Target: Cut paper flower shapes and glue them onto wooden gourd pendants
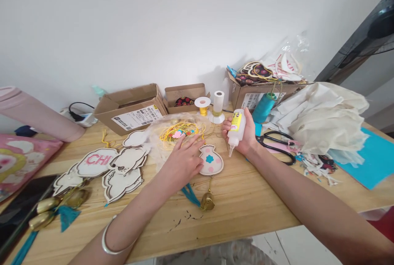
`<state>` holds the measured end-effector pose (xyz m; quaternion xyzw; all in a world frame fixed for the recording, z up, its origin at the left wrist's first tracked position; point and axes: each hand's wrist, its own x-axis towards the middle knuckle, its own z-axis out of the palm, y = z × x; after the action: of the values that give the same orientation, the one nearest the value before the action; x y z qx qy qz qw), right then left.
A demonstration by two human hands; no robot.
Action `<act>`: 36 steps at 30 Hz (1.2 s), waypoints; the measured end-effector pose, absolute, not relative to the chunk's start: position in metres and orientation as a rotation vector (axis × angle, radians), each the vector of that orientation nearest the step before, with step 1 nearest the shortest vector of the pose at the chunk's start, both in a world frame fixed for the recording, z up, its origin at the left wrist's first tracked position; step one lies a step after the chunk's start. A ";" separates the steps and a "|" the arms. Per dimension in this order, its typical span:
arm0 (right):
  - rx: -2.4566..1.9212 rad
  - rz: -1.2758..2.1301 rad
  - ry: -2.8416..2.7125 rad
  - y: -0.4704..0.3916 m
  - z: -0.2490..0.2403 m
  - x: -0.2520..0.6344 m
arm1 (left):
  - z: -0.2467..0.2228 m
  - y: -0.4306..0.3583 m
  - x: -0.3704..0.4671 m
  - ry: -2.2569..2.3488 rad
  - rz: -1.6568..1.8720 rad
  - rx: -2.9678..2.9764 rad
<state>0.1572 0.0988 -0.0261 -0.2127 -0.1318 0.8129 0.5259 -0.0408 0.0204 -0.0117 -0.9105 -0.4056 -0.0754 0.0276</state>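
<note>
Left hand (pixel 184 160) hides edge of pouch-shaped ornament (pixel 211 161); pink tumbler (pixel 40 113) cut off left.

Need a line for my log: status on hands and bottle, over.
Right hand holding bottle, nozzle down. Left hand empty, fingers spread, beside pouch-shaped ornament. Scissors near right wrist.

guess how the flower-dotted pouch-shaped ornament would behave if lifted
The ornament would probably stay stiff, since it looks like a flat panel with a firm rim. The gold bell, joined below it by a cord, would likely dangle and swing. The bell's rounded sides might let it roll a little if pushed.
</note>
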 end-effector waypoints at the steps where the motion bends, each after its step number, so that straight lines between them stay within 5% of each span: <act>1: -0.505 1.944 -0.321 0.099 -0.027 0.157 | -0.009 0.020 -0.037 -1.241 -0.202 -2.800; 36: -0.527 1.887 -0.359 0.095 -0.023 0.156 | -0.013 0.023 -0.050 -1.399 -0.336 -2.912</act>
<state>0.1562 0.0950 -0.0234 -0.2219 -0.1512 0.7951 0.5438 -0.0502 0.0229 -0.0126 -0.8953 -0.4300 -0.1034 -0.0531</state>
